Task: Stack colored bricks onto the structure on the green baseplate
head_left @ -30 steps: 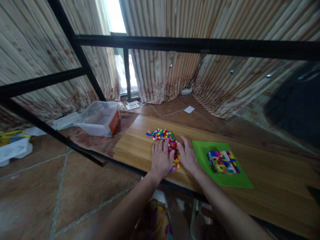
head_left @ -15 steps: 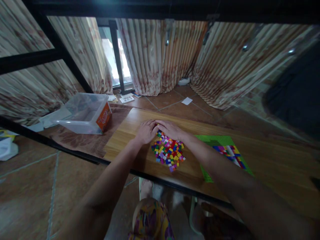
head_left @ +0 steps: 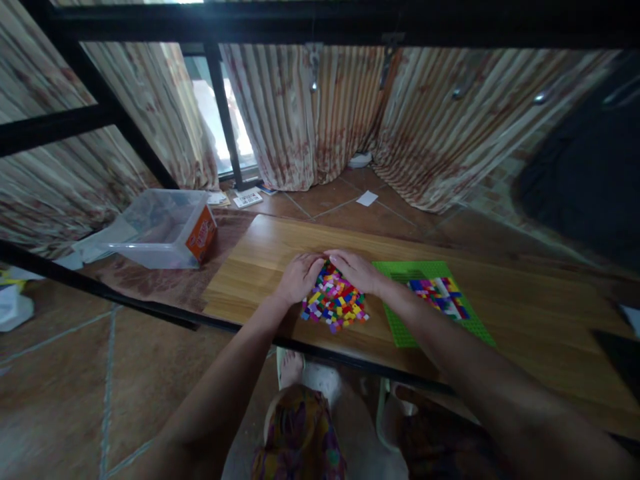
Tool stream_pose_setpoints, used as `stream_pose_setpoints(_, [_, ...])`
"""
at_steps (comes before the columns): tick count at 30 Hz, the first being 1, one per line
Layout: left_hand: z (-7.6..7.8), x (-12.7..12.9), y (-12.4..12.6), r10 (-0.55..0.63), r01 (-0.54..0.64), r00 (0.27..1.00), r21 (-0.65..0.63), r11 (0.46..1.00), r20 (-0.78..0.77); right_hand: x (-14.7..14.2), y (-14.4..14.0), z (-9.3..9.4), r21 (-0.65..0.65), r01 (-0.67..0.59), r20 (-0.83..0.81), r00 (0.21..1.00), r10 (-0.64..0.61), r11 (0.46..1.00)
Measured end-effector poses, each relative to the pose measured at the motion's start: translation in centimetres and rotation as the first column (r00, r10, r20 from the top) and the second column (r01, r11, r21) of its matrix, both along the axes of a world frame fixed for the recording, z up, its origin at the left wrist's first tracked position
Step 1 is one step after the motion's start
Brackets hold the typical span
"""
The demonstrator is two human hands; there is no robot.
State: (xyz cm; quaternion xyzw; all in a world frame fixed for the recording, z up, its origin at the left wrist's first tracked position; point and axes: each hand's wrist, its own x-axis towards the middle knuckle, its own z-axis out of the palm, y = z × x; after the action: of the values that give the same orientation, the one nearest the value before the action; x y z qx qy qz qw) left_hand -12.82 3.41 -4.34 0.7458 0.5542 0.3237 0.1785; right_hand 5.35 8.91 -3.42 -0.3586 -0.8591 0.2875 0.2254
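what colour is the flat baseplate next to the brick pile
Green. The baseplate lies on the wooden board, right of the pile; the head view shows it.

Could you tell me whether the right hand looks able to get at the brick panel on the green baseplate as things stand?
Probably yes. The right hand rests at the far edge of the loose brick pile, and the brick panel on the green baseplate lies just to its right, with nothing between them.
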Motion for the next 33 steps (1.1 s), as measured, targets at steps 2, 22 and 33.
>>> stream_pose_setpoints(2, [0.2,0.3,-0.5,0.036,-0.035,0.999,-0.026,0.999,0.028,0.5,-0.6,0.0,-0.006,0.021,-0.005,1.000,-0.021,1.000])
stream_pose_setpoints(22, [-2.6,0.2,-5.5,0.589,-0.565,0.785,0.165,0.808,-0.195,7.6,-12.3,1.1,-0.035,0.419,0.067,0.907,-0.416,0.907])
stream_pose_setpoints(33, [-2.8,-0.5,-4.9,0.607,-0.586,0.776,0.160,0.794,-0.173,3.0,-9.4,1.1,-0.013,0.386,0.208,0.903,-0.375,0.922])
